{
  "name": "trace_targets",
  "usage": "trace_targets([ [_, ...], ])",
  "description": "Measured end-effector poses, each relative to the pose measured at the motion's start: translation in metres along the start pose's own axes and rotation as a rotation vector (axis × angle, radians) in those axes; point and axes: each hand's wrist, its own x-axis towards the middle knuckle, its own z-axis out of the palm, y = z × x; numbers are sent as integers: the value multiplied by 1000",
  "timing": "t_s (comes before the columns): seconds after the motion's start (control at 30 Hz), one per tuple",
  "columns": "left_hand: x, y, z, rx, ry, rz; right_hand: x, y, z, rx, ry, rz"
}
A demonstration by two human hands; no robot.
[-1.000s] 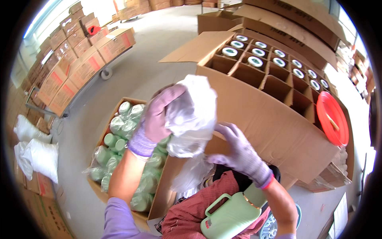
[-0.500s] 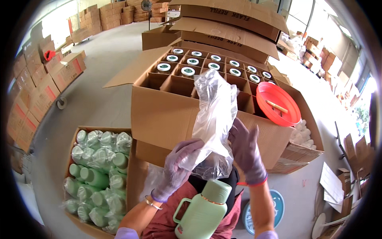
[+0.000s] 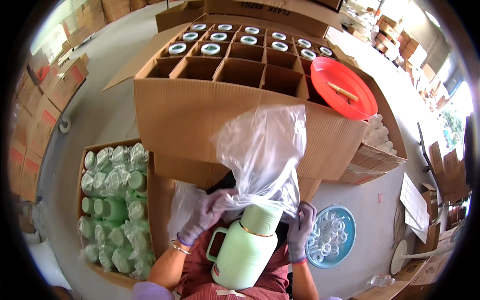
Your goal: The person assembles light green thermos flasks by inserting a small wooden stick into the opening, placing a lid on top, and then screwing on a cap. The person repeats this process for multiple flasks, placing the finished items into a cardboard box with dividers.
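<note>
A light-green vacuum flask (image 3: pixel 247 252) with a side handle lies across my lap, its lid end pointing away from me. Over the lid's end sits the gathered mouth of a clear plastic bag (image 3: pixel 265 145), the rest of which spreads out beyond it. My left hand (image 3: pixel 205 215), in a pale purple glove, is closed on the bag's edge left of the lid. Gloved likewise, my right hand (image 3: pixel 302 227) pinches the edge on the other side. Its fingertips are partly hidden by the plastic.
A divided carton (image 3: pixel 200 115) with white-topped flask refills stands ahead, a red basin (image 3: pixel 345 92) on its right corner. At left, an open box (image 3: pixel 82 200) holds several bagged green flasks. A blue basin (image 3: pixel 350 245) of white rings sits on the floor at right.
Both hands came down and drew the bag's mouth wide onto the flask's lid. The bag spread out flat, and the view tilted downward.
</note>
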Motion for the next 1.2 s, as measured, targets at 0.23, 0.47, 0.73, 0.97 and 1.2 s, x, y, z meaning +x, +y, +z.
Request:
trace_targets([
  [0.23,-53,21,-29,190,-358,-147,-69,-25,-37,-5,-353,-412],
  [0.47,-192,7,-35,41,-335,-257,-111,-21,-77,-20,-875,-641],
  [0.73,-78,68,-63,65,-154,-242,-101,-11,-70,47,-1122,-742],
  [0.97,-131,19,-84,241,-343,-481,-126,-12,-52,32,-1025,-753],
  [1.2,-266,-7,-109,-528,632,-548,-42,-148,96,327,-942,-844],
])
